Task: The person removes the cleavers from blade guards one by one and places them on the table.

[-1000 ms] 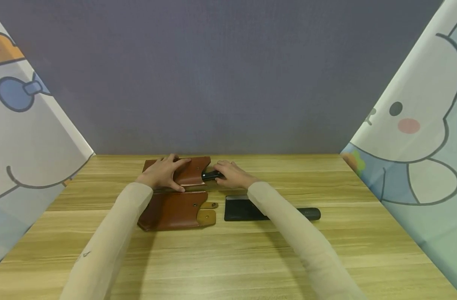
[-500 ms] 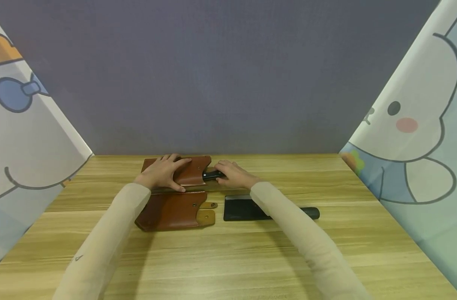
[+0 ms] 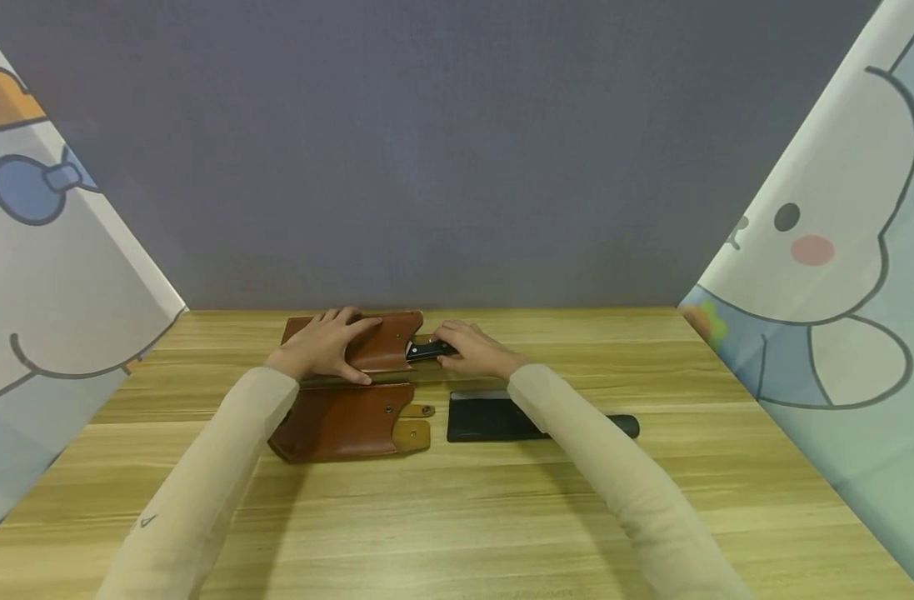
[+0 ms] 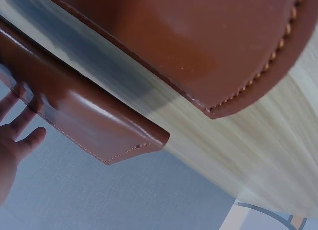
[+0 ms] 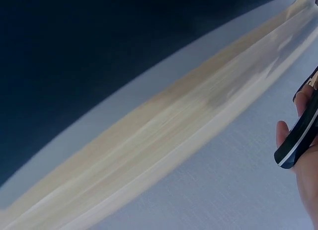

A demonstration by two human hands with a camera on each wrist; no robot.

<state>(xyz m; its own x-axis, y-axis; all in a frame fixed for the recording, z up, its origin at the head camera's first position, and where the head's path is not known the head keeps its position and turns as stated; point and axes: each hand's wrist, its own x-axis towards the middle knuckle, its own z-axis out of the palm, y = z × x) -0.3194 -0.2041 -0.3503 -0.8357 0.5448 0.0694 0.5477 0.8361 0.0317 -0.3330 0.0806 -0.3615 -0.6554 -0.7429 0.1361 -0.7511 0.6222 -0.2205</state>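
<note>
Head view: hands [image 3: 322, 346] [image 3: 473, 350] on sheath [image 3: 392, 340] and knife [image 3: 425, 351], triangular sleeve mark [image 3: 148, 522].

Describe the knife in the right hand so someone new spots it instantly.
On the wooden table, beside the grey backdrop, lies the farther brown sheath. The knife has a black handle jutting from that sheath's right end into the right hand. Unlike the bare black cleaver lying nearer the viewer, this knife's blade is mostly hidden in its sheath.

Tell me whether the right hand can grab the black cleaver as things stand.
Probably not yet: the right hand grips a black knife handle, though the cleaver lies close by, partly under that forearm.
</note>
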